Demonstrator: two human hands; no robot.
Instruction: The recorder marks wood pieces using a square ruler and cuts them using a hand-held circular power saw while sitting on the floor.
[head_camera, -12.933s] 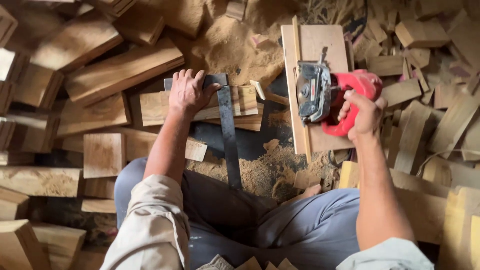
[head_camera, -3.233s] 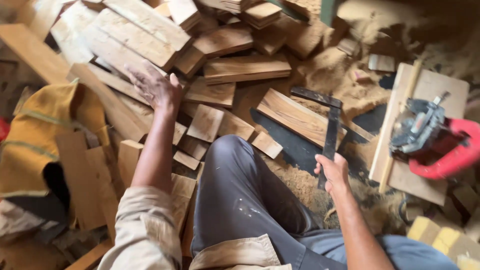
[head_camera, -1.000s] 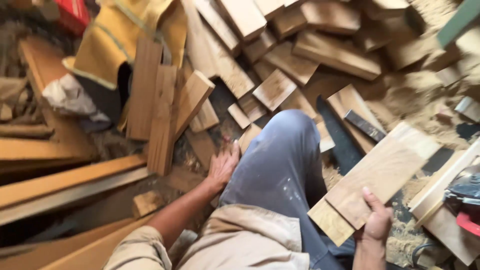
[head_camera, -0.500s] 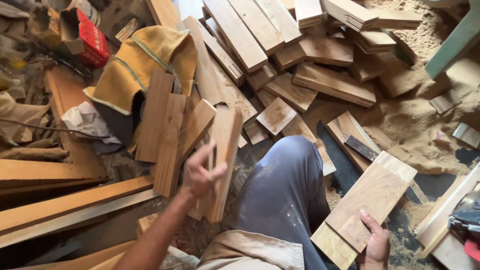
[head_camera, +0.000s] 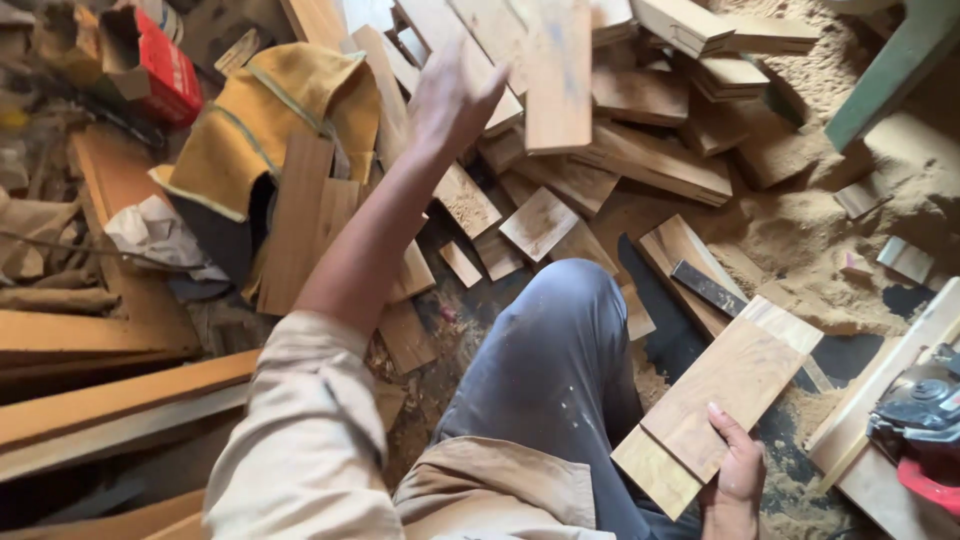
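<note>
The left hand (head_camera: 450, 100) is raised at the end of an outstretched arm, its fingers (head_camera: 478, 88) spread apart and clamped on nothing. Just beyond the fingertips a blurred wooden slat (head_camera: 558, 75) stands apart from them, over the heap of wood offcuts (head_camera: 650, 150) that covers the floor. To the outer side of this hand lies a yellow leather glove (head_camera: 265, 125), and further out a red box (head_camera: 155, 65). Near the elbow, long planks (head_camera: 110, 400) run across the floor.

The right hand (head_camera: 735, 485) is low beside the bent knee in grey trousers (head_camera: 550, 380). Its fingers (head_camera: 728, 430) are wrapped over the near end of a pale flat board (head_camera: 720, 400), thumb on the top face, holding it tilted with the far end up. Past that far end a dark steel square (head_camera: 708, 288) rests on the offcuts and sawdust (head_camera: 800, 240). To the outer side of these fingers sits a red circular saw (head_camera: 925, 430) on a board.
</note>
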